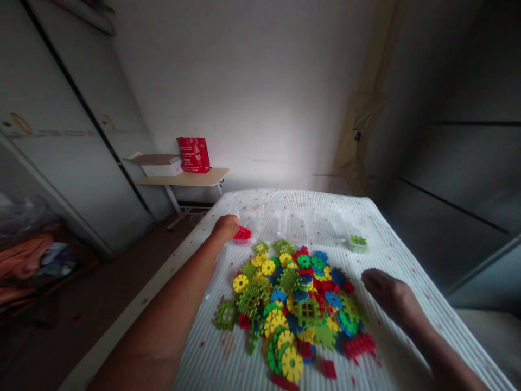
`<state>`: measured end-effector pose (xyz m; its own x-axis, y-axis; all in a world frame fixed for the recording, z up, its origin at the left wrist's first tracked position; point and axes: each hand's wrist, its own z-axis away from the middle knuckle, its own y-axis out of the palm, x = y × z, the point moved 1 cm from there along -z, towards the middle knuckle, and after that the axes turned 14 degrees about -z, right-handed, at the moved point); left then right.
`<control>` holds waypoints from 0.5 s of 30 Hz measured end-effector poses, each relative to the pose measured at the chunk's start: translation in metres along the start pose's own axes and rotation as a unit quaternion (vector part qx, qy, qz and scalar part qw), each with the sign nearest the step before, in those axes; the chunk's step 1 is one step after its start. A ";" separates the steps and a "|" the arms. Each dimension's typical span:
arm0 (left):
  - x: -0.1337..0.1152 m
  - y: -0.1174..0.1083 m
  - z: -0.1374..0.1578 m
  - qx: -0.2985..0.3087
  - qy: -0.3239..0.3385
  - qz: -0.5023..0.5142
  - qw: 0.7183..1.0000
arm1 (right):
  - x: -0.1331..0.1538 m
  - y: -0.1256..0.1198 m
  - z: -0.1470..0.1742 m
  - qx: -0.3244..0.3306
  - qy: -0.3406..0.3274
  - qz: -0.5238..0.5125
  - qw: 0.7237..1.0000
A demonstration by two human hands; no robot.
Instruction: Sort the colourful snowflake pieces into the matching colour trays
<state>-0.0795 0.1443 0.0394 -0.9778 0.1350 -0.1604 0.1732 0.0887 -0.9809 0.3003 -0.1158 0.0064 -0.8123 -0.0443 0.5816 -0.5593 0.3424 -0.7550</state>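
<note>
My left hand reaches forward to the left end of a clear plastic divided tray. Its fingers are curled closed beside the red pieces in that end; whatever they hold, if anything, is hidden. My right hand hovers at the right side of the pile, fingers drawn together, with nothing seen in them. Between my arms lies a heap of plastic interlocking pieces: yellow notched discs, blue discs, green discs, olive-green squares and red pieces. Several green pieces sit in the tray's right end.
A white ribbed, dotted cover spreads under everything. Beyond its far left corner stands a small table with a red bag and a white box. A wall rises behind, with a socket. Cabinets flank both sides.
</note>
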 end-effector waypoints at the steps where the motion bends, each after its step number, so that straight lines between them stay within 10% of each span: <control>1: -0.001 -0.001 0.001 -0.005 0.002 -0.019 1.000 | -0.001 0.000 0.000 -0.002 -0.001 0.000 1.000; 9: -0.022 -0.027 0.031 -0.051 0.041 -0.103 0.992 | -0.009 0.004 0.001 -0.021 -0.056 0.003 0.998; 15: -0.040 -0.032 0.108 -0.040 0.140 -0.073 0.987 | -0.010 0.001 0.001 -0.020 -0.074 -0.003 0.997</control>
<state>-0.0586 0.0296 0.0657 -0.9242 0.3807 0.0304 0.0518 0.2037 -0.9777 0.3079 -0.1162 -0.0008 -0.8264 -0.1839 0.5322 -0.5592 0.3794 -0.7372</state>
